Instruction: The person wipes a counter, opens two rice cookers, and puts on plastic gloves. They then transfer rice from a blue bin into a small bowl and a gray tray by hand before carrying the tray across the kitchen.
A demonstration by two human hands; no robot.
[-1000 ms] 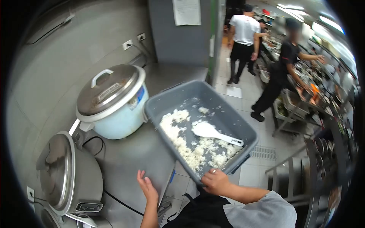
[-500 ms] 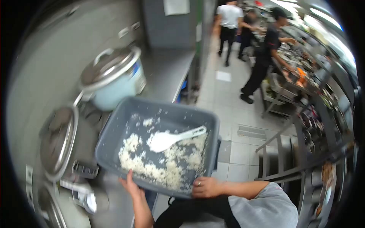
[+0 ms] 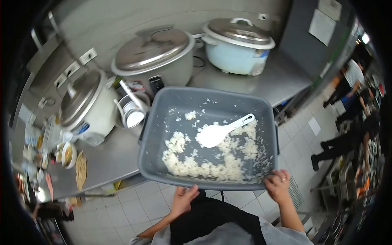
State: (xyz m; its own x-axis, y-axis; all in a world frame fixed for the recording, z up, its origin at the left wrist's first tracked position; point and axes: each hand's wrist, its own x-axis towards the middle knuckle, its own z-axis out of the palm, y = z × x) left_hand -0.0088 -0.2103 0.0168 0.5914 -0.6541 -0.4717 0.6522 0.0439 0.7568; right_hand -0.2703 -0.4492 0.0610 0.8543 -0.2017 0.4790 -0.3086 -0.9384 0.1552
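Holding a grey tub (image 3: 212,102) by its near rim, the person carries it in the air, partly over the steel bench (image 3: 281,83) and partly over the tiled floor; the left hand (image 3: 184,199) has its grip curled under the near edge, and the right hand (image 3: 278,185) pinches the near right corner; cooked rice (image 3: 204,165) and a white paddle (image 3: 220,132) lie loose inside; the tub looks stiff, light and likely slick, so both hands at the rim suit it; three rice cookers (image 3: 157,55) stand behind.
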